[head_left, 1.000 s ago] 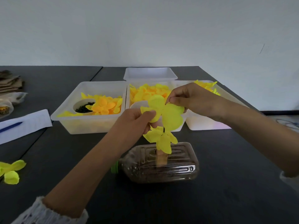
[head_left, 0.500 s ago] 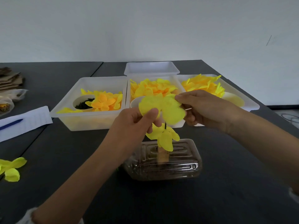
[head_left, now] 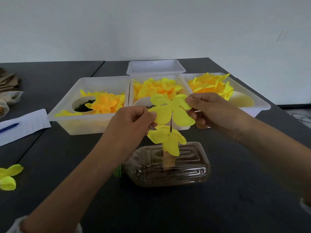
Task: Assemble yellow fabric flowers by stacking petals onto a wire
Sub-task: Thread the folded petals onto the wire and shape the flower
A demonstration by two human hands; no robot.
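Note:
A large yellow petal layer (head_left: 171, 111) is spread flat between both hands over the thin dark wire (head_left: 171, 125). My left hand (head_left: 133, 120) pinches its left petal and my right hand (head_left: 208, 110) pinches its right petal. Under it a smaller yellow petal layer (head_left: 168, 138) sits on the wire. The wire rises from a clear plastic bottle (head_left: 168, 165) lying on its side with dark fill inside. Whether the upper layer is threaded on the wire I cannot tell.
Three white trays stand behind: the left tray (head_left: 67, 113) holds orange-yellow petals and a cup of dark bits, the middle tray (head_left: 133, 91) and right tray (head_left: 262, 105) hold yellow petals. An empty tray (head_left: 156, 68) sits farther back. Loose petals (head_left: 8, 177) and paper with a pen (head_left: 21, 125) lie left.
The upper petal layer has been opened out flat and centred over the wire. My right hand moved from its top to its right petal; the view shifted closer.

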